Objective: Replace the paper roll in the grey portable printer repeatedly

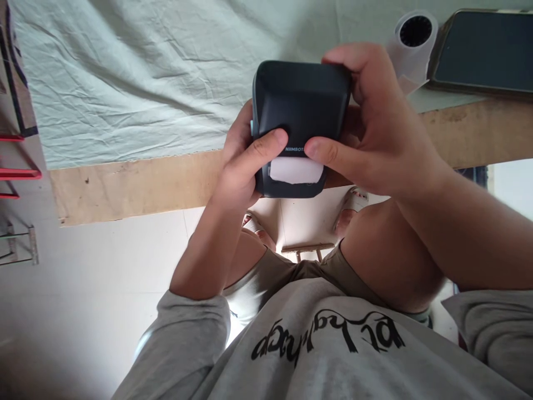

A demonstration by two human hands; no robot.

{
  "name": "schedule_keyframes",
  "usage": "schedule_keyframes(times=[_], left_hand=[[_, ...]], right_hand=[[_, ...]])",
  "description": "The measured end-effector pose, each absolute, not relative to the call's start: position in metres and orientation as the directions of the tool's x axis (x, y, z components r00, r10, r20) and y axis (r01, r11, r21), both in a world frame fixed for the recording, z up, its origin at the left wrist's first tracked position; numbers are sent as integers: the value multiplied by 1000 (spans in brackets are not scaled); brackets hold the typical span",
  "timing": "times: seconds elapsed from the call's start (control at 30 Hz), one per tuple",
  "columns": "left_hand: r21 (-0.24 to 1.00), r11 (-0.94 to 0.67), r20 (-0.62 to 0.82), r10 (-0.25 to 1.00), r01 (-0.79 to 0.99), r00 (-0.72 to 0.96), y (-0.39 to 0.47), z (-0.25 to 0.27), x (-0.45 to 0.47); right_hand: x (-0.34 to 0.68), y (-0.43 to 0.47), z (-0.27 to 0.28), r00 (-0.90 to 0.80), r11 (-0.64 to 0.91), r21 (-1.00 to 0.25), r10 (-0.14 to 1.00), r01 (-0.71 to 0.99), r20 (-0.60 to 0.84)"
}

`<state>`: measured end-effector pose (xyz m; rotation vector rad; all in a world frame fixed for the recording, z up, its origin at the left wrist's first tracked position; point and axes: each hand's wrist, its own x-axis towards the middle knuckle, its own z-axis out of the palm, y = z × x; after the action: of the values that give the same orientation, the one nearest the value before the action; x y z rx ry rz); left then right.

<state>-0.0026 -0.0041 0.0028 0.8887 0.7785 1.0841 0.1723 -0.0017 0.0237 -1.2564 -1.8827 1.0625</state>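
A black handheld label printer (306, 103) marked NIIMBOT is held up over the table's near edge, its face turned toward me. From its lower slot sticks a short piece of white label paper (296, 170). My left hand (245, 161) grips the printer's left side, thumb lying on the front beside the lettering; a light blue button shows at that side. Around the right side wraps my right hand (375, 122), its thumb just above the paper and its index finger bent over the top corner. The fingers behind the printer are hidden.
A pale green cloth (145, 78) covers the table, with a bare wooden edge (133, 191) toward me. At the upper right lie a dark phone (487, 53) and a translucent roll (416, 53) with a black core. Red metal bars (19, 174) stand at far left.
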Motion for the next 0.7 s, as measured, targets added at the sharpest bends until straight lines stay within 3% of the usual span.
schedule_keyframes(times=[0.1, 0.33, 0.57, 0.7], left_hand=[[882, 201, -71, 951, -427, 300, -2, 4, -4], [746, 353, -171, 921, -565, 349, 2, 1, 1], [843, 251, -127, 952, -476, 277, 5, -8, -5], [860, 238, -134, 959, -451, 249, 3, -4, -7]], right_hand=[[172, -3, 25, -328, 213, -856, 943, 471, 54], [174, -3, 25, -336, 269, -806, 937, 526, 94], [177, -7, 26, -380, 424, -666, 898, 613, 222], [177, -6, 26, -432, 473, -593, 874, 651, 223]])
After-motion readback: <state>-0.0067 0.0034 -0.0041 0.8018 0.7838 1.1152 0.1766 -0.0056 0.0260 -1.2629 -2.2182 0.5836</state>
